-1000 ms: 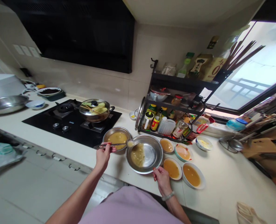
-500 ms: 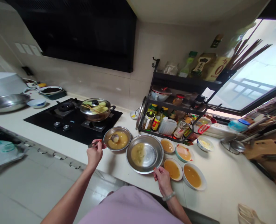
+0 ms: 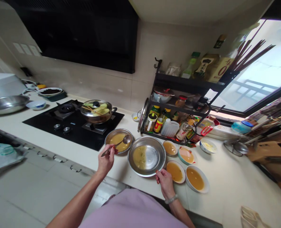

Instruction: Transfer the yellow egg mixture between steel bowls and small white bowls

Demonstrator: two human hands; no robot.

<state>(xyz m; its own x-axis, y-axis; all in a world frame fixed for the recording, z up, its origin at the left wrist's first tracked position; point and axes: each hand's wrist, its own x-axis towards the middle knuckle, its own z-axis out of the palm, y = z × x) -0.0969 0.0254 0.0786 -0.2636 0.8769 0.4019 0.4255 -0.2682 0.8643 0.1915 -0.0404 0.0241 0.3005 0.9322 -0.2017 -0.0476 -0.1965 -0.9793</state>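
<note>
Left hand (image 3: 105, 161): grip closed on the handle of 1 spoon (image 3: 126, 139). The spoon's head stands over the right part of the small basin (image 3: 116, 130). 1.0 s ago it was at the edge of the large basin (image 3: 156, 155); 0.5 s ago it was nearer the middle of the small basin, with pale liquid visible in it. It now looks dark; whether any liquid remains cannot be told.

Right hand (image 3: 165, 182): grip narrow, fingers closed at the near right rim of the large basin, position unchanged.

Bearing on the work: the spoon is back at the small basin's liquid, while the large basin appears steadied, its soup (image 3: 139, 158) pooled on the left and bare metal to the right. No clear change in either level.

Also on the table (image 3: 226, 177): 4 bowls (image 3: 205, 187) of brownish liquid, right of the large basin.
</note>
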